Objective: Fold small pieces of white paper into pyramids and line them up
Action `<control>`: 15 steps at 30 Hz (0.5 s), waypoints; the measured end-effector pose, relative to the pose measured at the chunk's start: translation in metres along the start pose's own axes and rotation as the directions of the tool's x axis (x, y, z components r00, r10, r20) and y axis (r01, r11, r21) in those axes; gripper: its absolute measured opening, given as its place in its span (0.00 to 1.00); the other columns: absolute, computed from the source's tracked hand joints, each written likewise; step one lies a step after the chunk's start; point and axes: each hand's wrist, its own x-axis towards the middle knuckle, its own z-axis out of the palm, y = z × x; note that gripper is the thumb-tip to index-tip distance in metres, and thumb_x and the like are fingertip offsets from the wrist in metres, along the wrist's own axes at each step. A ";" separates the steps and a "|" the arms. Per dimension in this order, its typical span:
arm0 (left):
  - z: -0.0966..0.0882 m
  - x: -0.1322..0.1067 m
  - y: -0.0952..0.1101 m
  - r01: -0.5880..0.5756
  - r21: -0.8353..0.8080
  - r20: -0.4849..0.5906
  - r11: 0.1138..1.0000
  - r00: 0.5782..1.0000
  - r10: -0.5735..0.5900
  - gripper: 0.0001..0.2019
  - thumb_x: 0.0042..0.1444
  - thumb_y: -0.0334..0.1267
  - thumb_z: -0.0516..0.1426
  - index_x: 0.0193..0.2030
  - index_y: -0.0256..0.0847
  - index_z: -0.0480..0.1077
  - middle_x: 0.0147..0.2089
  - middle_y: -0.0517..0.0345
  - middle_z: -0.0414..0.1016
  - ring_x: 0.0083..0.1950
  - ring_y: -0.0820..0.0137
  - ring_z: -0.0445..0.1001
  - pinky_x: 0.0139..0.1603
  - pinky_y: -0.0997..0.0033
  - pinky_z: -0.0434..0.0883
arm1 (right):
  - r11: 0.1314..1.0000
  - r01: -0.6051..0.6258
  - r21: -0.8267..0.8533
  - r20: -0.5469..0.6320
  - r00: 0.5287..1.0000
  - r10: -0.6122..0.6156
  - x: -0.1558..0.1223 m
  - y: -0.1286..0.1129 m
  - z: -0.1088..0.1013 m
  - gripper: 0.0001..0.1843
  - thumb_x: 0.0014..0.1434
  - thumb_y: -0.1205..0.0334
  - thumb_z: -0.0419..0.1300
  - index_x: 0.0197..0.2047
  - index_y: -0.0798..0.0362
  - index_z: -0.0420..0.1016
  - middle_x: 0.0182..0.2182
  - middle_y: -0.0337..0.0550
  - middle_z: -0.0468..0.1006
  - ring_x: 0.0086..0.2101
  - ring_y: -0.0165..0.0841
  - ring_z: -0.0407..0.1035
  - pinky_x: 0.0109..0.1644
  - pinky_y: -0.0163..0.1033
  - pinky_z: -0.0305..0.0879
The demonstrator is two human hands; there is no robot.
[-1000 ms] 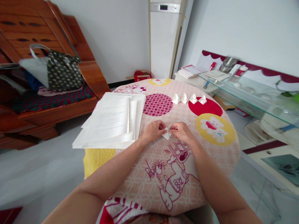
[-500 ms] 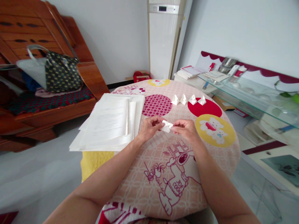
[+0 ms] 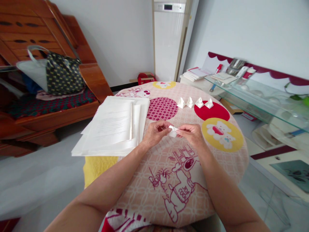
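Between my two hands is a small piece of folded white paper (image 3: pixel 173 132), held above the patterned tablecloth (image 3: pixel 142 180). My left hand (image 3: pixel 156 132) pinches its left side between thumb and fingers. On the opposite edge, my right hand (image 3: pixel 191 132) has its thumb and forefinger closed on the paper. Fingers cover part of the folds. Beyond my hands, several folded white paper pieces (image 3: pixel 199 102) stand in a row on the cloth. To the left lies a stack of white paper sheets (image 3: pixel 113 125), the top one with printed lines.
A wooden bench (image 3: pixel 88 83) on the left carries a dark patterned bag (image 3: pixel 63 74). A glass shelf (image 3: pixel 263 103) with cups and other items runs along the right, near the round table's edge. A white floor-standing air conditioner (image 3: pixel 168 45) stands behind the table.
My fingers have drawn slightly closer together around the folded paper, and less of it shows. The row of folded pieces and the stack of sheets stay in place.
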 end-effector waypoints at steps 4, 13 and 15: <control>0.001 0.000 0.000 0.026 -0.039 0.030 0.999 0.999 -0.024 0.13 0.55 0.44 0.67 0.38 0.34 0.79 0.31 0.55 0.77 0.30 0.75 0.71 0.31 0.77 0.68 | 0.998 -0.046 0.047 0.047 0.998 0.044 0.000 -0.002 0.001 0.09 0.50 0.55 0.70 0.28 0.52 0.84 0.23 0.41 0.81 0.25 0.32 0.72 0.31 0.36 0.67; -0.001 -0.001 0.004 0.182 -0.177 0.144 0.967 0.977 -0.157 0.18 0.58 0.51 0.64 0.41 0.34 0.80 0.33 0.54 0.80 0.32 0.73 0.75 0.35 0.75 0.72 | 0.990 -0.077 0.115 0.020 0.997 0.075 -0.001 0.004 0.007 0.10 0.52 0.54 0.69 0.26 0.53 0.84 0.23 0.41 0.81 0.24 0.32 0.71 0.28 0.35 0.67; -0.001 -0.001 0.005 0.211 -0.192 0.168 0.958 0.969 -0.180 0.18 0.56 0.50 0.65 0.42 0.34 0.80 0.35 0.53 0.81 0.34 0.72 0.76 0.35 0.74 0.73 | 0.979 -0.098 0.179 0.004 0.995 0.099 -0.001 0.003 0.007 0.10 0.51 0.55 0.69 0.26 0.53 0.83 0.22 0.41 0.81 0.23 0.32 0.71 0.28 0.35 0.67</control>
